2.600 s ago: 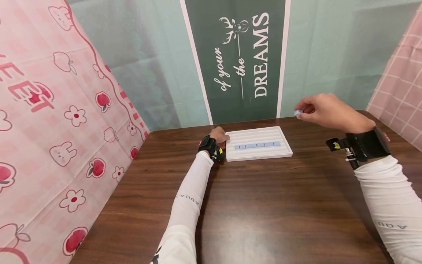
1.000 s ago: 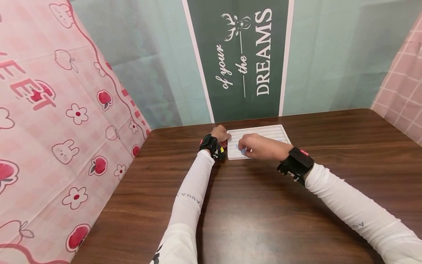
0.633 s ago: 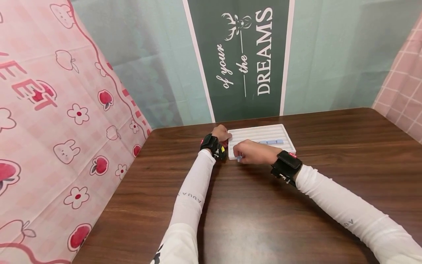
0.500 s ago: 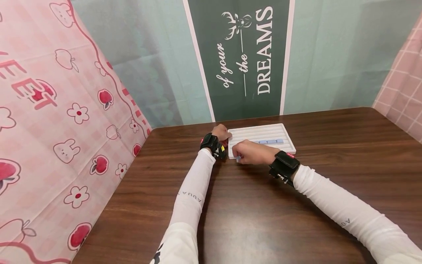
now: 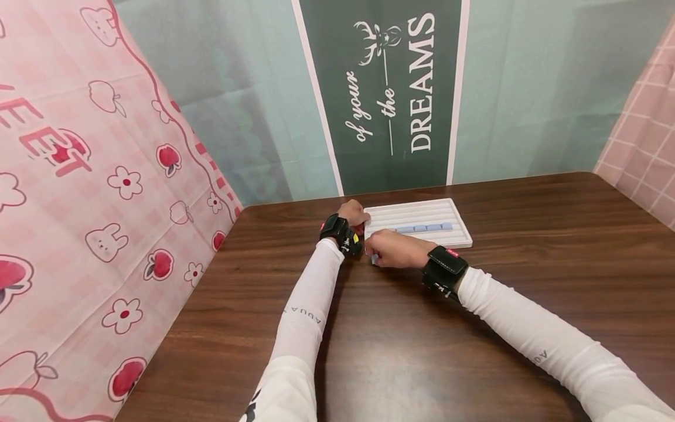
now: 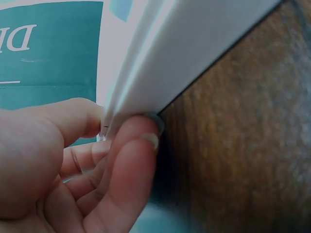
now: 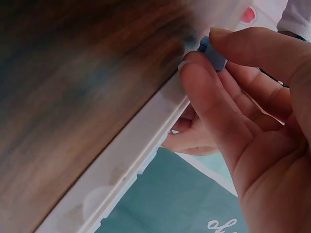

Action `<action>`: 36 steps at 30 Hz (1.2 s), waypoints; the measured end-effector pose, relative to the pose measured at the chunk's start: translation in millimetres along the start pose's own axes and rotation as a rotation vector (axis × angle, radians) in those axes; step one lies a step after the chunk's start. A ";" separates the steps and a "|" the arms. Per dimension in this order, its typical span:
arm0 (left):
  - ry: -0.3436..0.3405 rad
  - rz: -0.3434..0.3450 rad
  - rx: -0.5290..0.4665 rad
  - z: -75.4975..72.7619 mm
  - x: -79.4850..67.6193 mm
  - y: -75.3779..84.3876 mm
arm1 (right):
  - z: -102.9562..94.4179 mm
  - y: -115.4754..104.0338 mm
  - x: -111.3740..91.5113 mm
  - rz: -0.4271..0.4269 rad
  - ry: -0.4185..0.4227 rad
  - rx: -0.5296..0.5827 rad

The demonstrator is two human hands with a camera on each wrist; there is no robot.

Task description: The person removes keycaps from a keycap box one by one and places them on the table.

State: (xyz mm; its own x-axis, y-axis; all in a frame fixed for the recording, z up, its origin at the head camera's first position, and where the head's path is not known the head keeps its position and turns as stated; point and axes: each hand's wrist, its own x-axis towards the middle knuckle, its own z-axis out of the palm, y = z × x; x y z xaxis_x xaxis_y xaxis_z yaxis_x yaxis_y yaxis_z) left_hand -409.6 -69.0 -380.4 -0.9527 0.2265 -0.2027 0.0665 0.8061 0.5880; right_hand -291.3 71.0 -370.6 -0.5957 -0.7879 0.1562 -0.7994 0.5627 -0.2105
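Observation:
A white ridged tray (image 5: 457,237) lies towards the back of the table, with a row of several light-blue keycaps (image 5: 420,228) in one of its grooves. My left hand (image 5: 352,212) grips the tray's left end; in the left wrist view the thumb lies at the rim and a fingertip (image 6: 141,131) against the side wall. At the tray's near left corner, my right hand (image 5: 396,248) pinches a single blue keycap (image 7: 216,57) between thumb and fingers, just off the front edge. The right hand covers the left end of the row in the head view.
The brown wooden table (image 5: 401,351) extends around the tray. A green printed cloth (image 5: 395,94) hangs behind it. On the left is a pink patterned cloth (image 5: 105,252), and on the right a pink checked one (image 5: 640,140).
My right hand has come from the right, over the tray, to its near left corner, and now sits slightly lower and further left with a blue keycap. The left hand stays at the tray's end.

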 end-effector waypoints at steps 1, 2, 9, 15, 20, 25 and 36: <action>-0.001 0.001 -0.002 -0.3 0.3 0.1 | 0.2 -0.1 1.0 0.001 0.000 -0.007; -0.003 0.002 -0.001 -0.6 0.4 0.2 | 0.5 -0.2 1.9 0.002 -0.001 -0.014; -0.031 0.003 -0.025 -2.2 -1.2 1.4 | 1.6 0.0 5.2 0.015 -0.005 -0.016; -0.026 -0.014 -0.073 -1.7 -0.5 1.9 | 1.2 0.1 5.6 0.021 -0.004 -0.021; -0.029 -0.026 -0.074 -0.7 0.4 2.0 | 1.0 0.3 5.0 0.008 0.010 -0.029; -0.030 -0.021 -0.079 -0.4 -0.7 1.6 | 1.0 0.0 4.6 0.007 0.026 -0.036; -0.008 0.027 -0.039 0.5 -6.0 -1.2 | 6.3 0.0 4.9 0.015 0.051 -0.063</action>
State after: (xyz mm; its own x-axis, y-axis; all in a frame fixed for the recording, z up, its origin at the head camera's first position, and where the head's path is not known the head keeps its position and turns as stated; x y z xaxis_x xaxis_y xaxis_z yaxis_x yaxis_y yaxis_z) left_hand -403.9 -71.0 -380.3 -0.9484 0.2521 -0.1924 0.0803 0.7779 0.6232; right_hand -293.8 65.6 -375.9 -0.6092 -0.7665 0.2032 -0.7930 0.5900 -0.1519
